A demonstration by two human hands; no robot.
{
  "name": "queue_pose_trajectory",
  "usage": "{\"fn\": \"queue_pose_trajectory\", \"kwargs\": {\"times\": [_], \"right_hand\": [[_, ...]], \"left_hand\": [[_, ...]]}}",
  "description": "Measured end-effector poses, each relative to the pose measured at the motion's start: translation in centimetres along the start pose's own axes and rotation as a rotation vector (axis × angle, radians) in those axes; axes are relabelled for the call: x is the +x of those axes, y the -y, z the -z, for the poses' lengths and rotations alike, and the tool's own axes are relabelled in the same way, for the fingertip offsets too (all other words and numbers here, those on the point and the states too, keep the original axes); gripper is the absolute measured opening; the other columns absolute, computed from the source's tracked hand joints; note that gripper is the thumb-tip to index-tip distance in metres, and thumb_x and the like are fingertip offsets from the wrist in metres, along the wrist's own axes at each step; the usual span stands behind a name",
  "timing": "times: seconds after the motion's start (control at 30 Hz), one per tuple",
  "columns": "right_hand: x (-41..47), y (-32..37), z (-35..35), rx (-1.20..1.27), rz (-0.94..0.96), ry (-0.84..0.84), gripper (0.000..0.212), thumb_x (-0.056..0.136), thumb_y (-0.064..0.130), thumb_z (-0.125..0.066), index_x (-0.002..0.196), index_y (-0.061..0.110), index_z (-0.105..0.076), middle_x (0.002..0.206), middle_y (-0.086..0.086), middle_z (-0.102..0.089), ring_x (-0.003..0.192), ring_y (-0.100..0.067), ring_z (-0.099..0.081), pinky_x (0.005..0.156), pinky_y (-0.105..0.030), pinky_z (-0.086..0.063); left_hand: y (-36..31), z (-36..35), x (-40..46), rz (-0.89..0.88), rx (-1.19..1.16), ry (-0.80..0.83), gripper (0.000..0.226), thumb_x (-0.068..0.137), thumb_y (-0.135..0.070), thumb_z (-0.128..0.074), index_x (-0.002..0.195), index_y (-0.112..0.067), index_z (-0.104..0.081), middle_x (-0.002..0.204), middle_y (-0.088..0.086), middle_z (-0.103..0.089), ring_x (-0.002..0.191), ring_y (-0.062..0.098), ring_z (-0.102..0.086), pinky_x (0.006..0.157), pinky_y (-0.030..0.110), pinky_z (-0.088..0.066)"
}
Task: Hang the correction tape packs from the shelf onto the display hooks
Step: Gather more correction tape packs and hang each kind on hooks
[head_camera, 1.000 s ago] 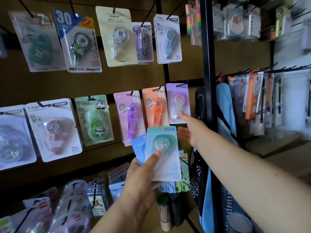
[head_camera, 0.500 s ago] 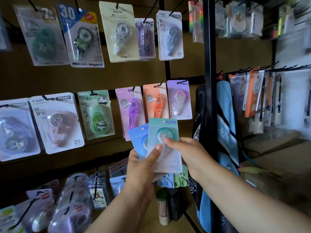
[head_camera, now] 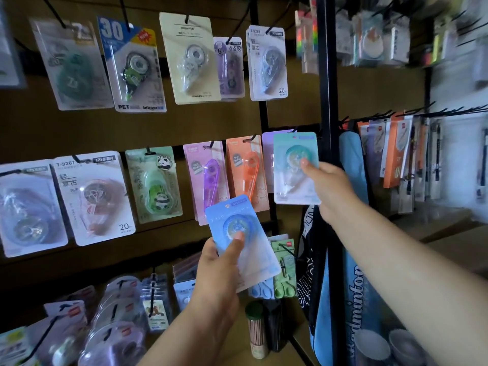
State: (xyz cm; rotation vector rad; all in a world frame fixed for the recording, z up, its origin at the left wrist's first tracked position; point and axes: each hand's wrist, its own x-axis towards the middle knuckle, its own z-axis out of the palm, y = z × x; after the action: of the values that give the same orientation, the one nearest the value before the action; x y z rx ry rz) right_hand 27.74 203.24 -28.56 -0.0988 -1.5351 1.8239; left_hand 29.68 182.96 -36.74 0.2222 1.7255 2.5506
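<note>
Right hand (head_camera: 327, 190) pinches teal pack (head_camera: 295, 167) raised before the lilac pack's hook; left hand (head_camera: 219, 262) pinches blue pack (head_camera: 237, 233) lower down. Advise aligning the hang-hole squarely before sliding on

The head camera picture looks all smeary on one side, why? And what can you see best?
In the head view, the right edge is blurred: the hanging packs there smear. The centre is sharper: the teal pack in the right hand and the blue pack in the left hand. Lighting is dim, and the wide lens bends the black post.
</note>
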Motion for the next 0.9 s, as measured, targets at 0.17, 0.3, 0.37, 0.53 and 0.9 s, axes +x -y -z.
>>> {"fn": "queue_pose_trajectory", "kwargs": {"times": [0.17, 0.3, 0.37, 0.53, 0.9], "right_hand": [[2.6, 1.4, 0.5, -0.036, 0.046, -0.031, 0.013, 0.086, 0.034, -0.069, 0.079, 0.023, -0.068, 0.081, 0.007, -0.073, 0.079, -0.014, -0.069, 0.07, -0.028, -0.055], [3.2, 1.3, 0.5, -0.038, 0.009, -0.027, 0.013, 0.085, 0.033, -0.07, 0.08, 0.022, -0.068, 0.087, 0.001, -0.074, 0.086, -0.022, -0.071, 0.079, -0.038, -0.058], [3.2, 1.2, 0.6, -0.023, -0.006, -0.028, 0.014, 0.084, 0.035, -0.07, 0.08, 0.022, -0.068, 0.083, 0.003, -0.075, 0.083, -0.021, -0.072, 0.075, -0.037, -0.058], [3.3, 0.9, 0.3, 0.006, 0.0, -0.039, 0.014, 0.085, 0.031, -0.071, 0.076, 0.021, -0.068, 0.072, 0.007, -0.073, 0.074, -0.016, -0.071, 0.07, -0.033, -0.058], [5.1, 0.3, -1.6, -0.191, -0.143, -0.135, 0.04, 0.08, 0.048, -0.071, 0.092, 0.013, -0.055, 0.077, 0.004, -0.053, 0.066, -0.009, -0.048, 0.054, -0.024, -0.036]], "left_hand": [[0.2, -0.3, -0.1, 0.016, -0.011, 0.013, 0.02, 0.092, -0.027, -0.066, 0.106, -0.012, -0.062, 0.113, 0.022, -0.07, 0.1, 0.045, -0.068, 0.079, 0.066, -0.055], [0.4, -0.2, -0.1, 0.013, 0.006, 0.023, 0.022, 0.091, -0.028, -0.067, 0.106, -0.012, -0.063, 0.113, 0.022, -0.069, 0.086, 0.037, -0.07, 0.078, 0.061, -0.057], [0.4, -0.2, -0.1, 0.006, 0.011, 0.024, 0.022, 0.091, -0.028, -0.067, 0.106, -0.012, -0.063, 0.111, 0.021, -0.07, 0.084, 0.035, -0.07, 0.078, 0.061, -0.057], [0.5, 0.1, 0.1, -0.001, 0.013, 0.009, 0.024, 0.092, -0.028, -0.066, 0.109, -0.012, -0.063, 0.113, 0.019, -0.07, 0.1, 0.044, -0.069, 0.082, 0.065, -0.055], [0.9, 0.2, 0.3, 0.019, 0.021, 0.027, 0.022, 0.092, -0.028, -0.066, 0.11, -0.016, -0.064, 0.11, 0.015, -0.072, 0.089, 0.036, -0.071, 0.066, 0.049, -0.06]]}}
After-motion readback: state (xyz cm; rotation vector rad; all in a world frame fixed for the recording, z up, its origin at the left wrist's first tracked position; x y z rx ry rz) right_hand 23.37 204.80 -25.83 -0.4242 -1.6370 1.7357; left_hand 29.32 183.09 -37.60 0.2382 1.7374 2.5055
